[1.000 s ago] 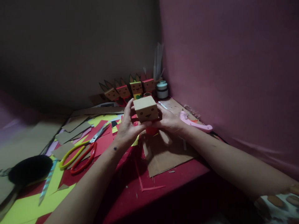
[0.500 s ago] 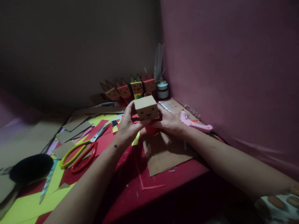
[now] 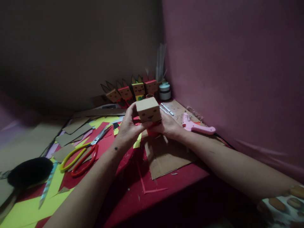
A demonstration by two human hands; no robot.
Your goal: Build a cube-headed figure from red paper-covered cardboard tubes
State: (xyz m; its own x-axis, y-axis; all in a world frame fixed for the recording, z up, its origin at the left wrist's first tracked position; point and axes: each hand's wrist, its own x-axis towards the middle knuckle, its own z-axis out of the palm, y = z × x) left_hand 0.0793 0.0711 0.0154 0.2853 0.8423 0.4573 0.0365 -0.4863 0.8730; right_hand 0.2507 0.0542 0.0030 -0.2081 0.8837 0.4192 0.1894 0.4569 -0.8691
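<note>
Between my hands is a cardboard figure [image 3: 148, 110] with a box-shaped head, a drawn face and a red body below. My left hand [image 3: 131, 125] grips it from the left, the thumb along the lower edge of the head. On the other side my right hand [image 3: 169, 124] is closed around the red body, just under the head. Fingers behind the figure are hidden. It stands upright over a piece of brown cardboard [image 3: 166, 161]. Similar box-headed figures with pointed ears, one being a yellow figure [image 3: 138, 88], lean against the back wall.
Scissors [image 3: 92, 144] with yellow and red handles lie on coloured paper at left, near a striped pencil [image 3: 48, 185] and a black oval object [image 3: 30, 172]. A pink glue gun [image 3: 198, 127], white pens [image 3: 167, 109] and a pale blue jar [image 3: 164, 91] are at right, beside the pink wall.
My right hand has shifted slightly down and left, closer around the red body. The figure's head has stayed nearly in place, and the view has moved a little.
</note>
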